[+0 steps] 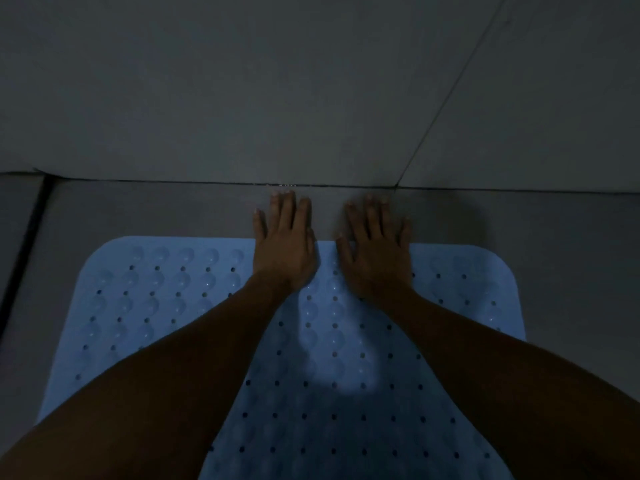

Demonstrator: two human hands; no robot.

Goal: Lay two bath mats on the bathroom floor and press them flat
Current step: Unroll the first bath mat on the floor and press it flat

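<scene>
- My two forearms fill the bottom of the view, reaching forward and down over the mat, the nearest things to my eyes.
- The floor [156, 206] is dim grey tile. A dark seam runs down its left side, and the wall [242, 81] rises from the joint just past my fingertips.
- The blue mat [145, 306] lies spread on the floor in front of me. Its far edge sits near the wall but apart from it, and both far corners are rounded and look down. It has rows of small holes and raised bubbles. Its near end runs out of view, so I cannot tell how that part lies.
- My left hand [282, 247] is spread flat, fingers straight, holding nothing. The palm rests on the mat's far edge and the fingers reach onto bare tile.
- My right hand [375, 254] lies just beside it in the same way, open and flat, palm on the edge, fingertips close to the wall joint.
- I judge I am pressing the far edge of this mat flat.
- Only one mat shows, so a second seems left to lay.
- Next I would work my flat palms outward toward the corners, pressing firmly enough to seat the mat without dragging it.
</scene>
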